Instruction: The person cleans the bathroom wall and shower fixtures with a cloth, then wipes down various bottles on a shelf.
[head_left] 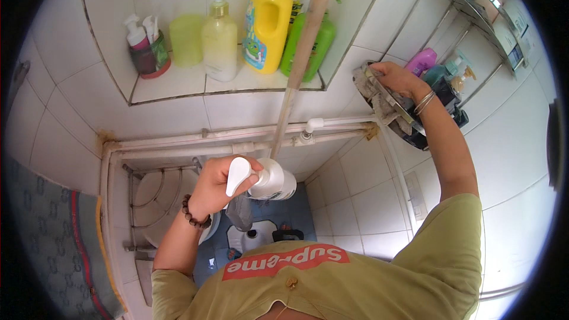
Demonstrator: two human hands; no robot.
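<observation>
My left hand [220,182] is closed round the neck of a white pump bottle [277,185], its white pump head beside my thumb. A dark grey, limp-looking piece [239,213] hangs just below that hand; whether my fingers hold it too is hidden. Out to the right, my right hand [402,79] reaches over the rim of a corner shelf [418,137]. Its fingers are bent down onto a crumpled grey cloth [385,104] lying on the shelf, and their tips are partly hidden. Behind my right wrist stand a purple bottle [421,61] and several pump bottles [455,66].
A tiled niche [172,90] holds a cup of brushes, a yellow jug-shaped bottle [268,26] and several other bottles. A wooden pole [301,62] slants across it. White pipes [237,147] run below. A glass-fronted shelf [474,0] juts out at upper right; a squat toilet [236,238] lies below.
</observation>
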